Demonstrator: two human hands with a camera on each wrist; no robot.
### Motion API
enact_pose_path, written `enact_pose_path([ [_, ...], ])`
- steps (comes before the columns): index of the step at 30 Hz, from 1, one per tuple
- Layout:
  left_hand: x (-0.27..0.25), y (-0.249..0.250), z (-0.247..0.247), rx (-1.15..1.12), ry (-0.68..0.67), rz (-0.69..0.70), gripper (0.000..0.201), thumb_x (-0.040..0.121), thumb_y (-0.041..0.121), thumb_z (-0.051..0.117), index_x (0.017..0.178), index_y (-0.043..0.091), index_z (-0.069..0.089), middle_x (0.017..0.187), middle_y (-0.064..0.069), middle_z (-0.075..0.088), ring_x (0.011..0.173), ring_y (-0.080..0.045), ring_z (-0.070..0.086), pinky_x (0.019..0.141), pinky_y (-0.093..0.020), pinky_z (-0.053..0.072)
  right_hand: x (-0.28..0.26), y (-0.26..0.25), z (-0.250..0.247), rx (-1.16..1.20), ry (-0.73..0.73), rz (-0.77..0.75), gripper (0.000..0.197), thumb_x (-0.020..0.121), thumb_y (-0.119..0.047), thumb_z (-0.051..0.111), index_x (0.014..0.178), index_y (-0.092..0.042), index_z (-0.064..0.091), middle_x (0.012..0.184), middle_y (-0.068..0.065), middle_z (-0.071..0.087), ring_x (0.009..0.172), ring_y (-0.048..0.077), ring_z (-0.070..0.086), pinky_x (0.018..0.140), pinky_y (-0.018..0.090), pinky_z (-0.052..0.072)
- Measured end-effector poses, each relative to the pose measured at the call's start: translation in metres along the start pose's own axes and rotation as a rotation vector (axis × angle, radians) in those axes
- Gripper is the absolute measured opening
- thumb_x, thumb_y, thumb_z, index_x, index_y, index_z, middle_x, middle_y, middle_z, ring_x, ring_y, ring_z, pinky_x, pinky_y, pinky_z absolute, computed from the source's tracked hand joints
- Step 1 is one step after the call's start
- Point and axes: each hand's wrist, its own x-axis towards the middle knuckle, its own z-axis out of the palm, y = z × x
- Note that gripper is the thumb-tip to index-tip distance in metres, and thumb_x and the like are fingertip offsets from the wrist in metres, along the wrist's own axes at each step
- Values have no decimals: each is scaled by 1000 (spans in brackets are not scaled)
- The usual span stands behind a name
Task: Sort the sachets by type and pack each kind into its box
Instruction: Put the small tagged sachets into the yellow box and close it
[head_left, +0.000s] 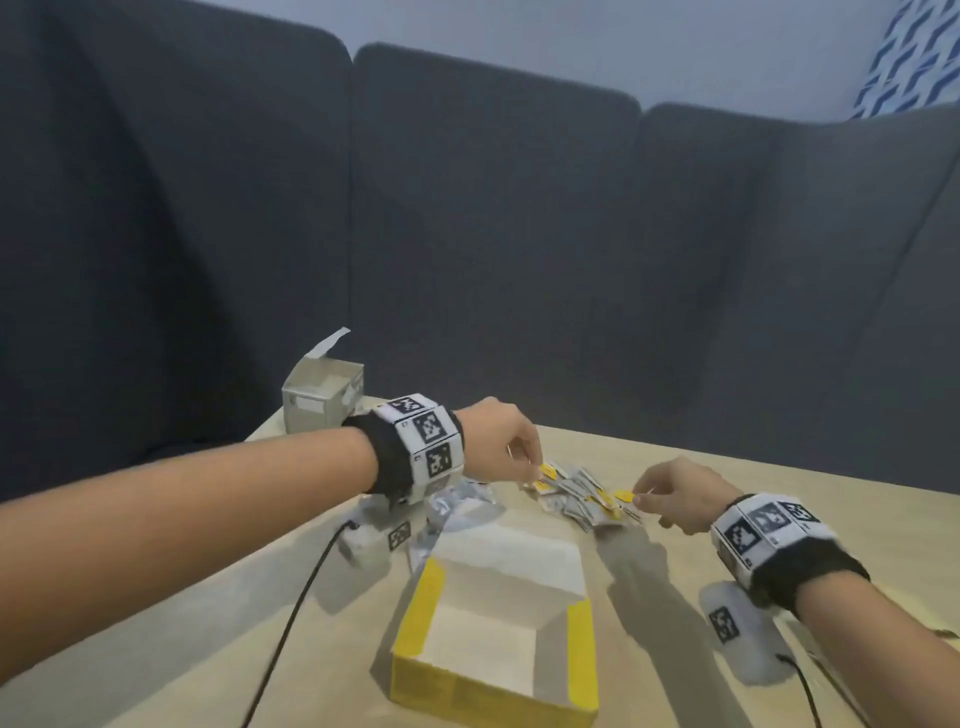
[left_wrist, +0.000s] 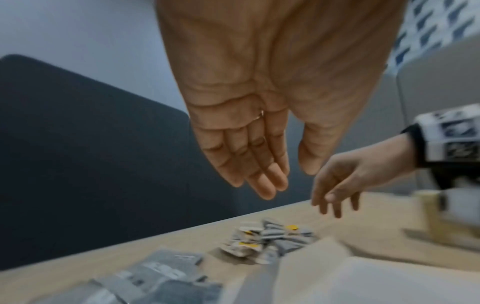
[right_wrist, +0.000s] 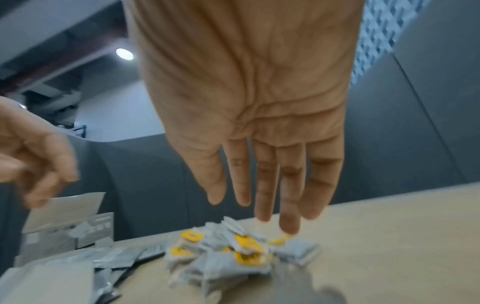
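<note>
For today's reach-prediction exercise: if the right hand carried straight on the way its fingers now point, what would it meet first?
Probably the pile of sachets. In the right wrist view the right hand has its fingers extended down toward the pile's yellow-labelled near edge; whether they already touch it is unclear.

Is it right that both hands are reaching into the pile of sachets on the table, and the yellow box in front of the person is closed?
Not quite. Both the left hand and the right hand are at the pile of sachets on the table, but the head view shows the yellow box open, its white inside visible and no sachets seen in it.
</note>
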Motion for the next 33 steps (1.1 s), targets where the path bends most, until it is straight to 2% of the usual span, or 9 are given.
enact_pose_path([
  [2, 36, -10, 7, 128, -37, -61, 33, 88, 32, 61, 118, 18, 63, 112, 2, 67, 101, -16, 61, 84, -21, 43, 15, 5, 13, -10, 29, 39, 34, 89, -31, 60, 119, -16, 61, 111, 4, 64, 95, 20, 60, 74, 24, 48],
  [4, 67, -18, 19, 218, -100, -130, 49, 89, 34, 61, 133, 16, 50, 129, -4, 58, 116, -23, 55, 94, -29, 42, 22, 7, 27, -42, 25, 26, 51, 90, -33, 60, 136, -17, 47, 134, 6, 53, 119, 22, 52, 94, 26, 40],
  [8, 111, -28, 49, 221, -155, -191, 79, 82, 36, 68, 147, 19, 27, 144, -11, 40, 130, -30, 43, 104, -40, 39, 33, 6, 48, -83, -99, -113, 75, 88, -37, 62, 149, -26, 21, 155, 10, 23, 140, 23, 29, 109, 26, 26],
  [10, 120, -30, 63, 230, -213, -182, 90, 75, 35, 72, 149, 24, 21, 148, -8, 36, 132, -28, 41, 105, -42, 39, 38, 3, 56, -118, -142, -160, 77, 87, -37, 62, 150, -29, 19, 156, 8, 20, 141, 25, 27, 111, 28, 25],
  [13, 124, -31, 77, 307, -329, -173, 98, 67, 30, 74, 149, 30, 21, 146, -4, 38, 128, -28, 45, 100, -42, 45, 39, -2, 61, -110, -131, -181, 73, 83, -37, 66, 146, -28, 31, 146, 5, 36, 132, 25, 38, 107, 30, 33],
  [18, 120, -30, 76, 321, -345, -169, 74, 65, 30, 76, 130, 34, 41, 116, 0, 59, 101, -26, 58, 87, -42, 52, 34, -6, 57, -93, -34, -181, 43, 74, -32, 76, 113, -29, 58, 105, 0, 44, 99, 22, 50, 82, 25, 38],
  [22, 115, -22, 76, 391, -312, -161, 51, 68, 25, 75, 111, 33, 49, 107, 2, 63, 94, -24, 61, 84, -39, 54, 27, -9, 54, -119, 6, -219, 20, 82, -25, 70, 101, -23, 66, 102, 0, 53, 88, 17, 47, 73, 19, 32],
  [29, 98, -19, 59, 315, -262, -91, 29, 84, 20, 63, 113, 21, 57, 106, -2, 63, 87, -22, 55, 74, -28, 43, 3, 4, 40, -104, -56, -163, 20, 80, -28, 73, 99, -22, 69, 90, -3, 56, 85, 16, 51, 73, 22, 40],
  [33, 87, -7, 60, 178, -270, -56, 31, 86, 24, 65, 116, 22, 59, 109, -2, 67, 83, -21, 60, 70, -27, 50, -11, 14, 28, -134, -192, -128, 15, 73, -32, 76, 79, -34, 62, 99, -3, 62, 76, 11, 54, 72, 25, 45],
])
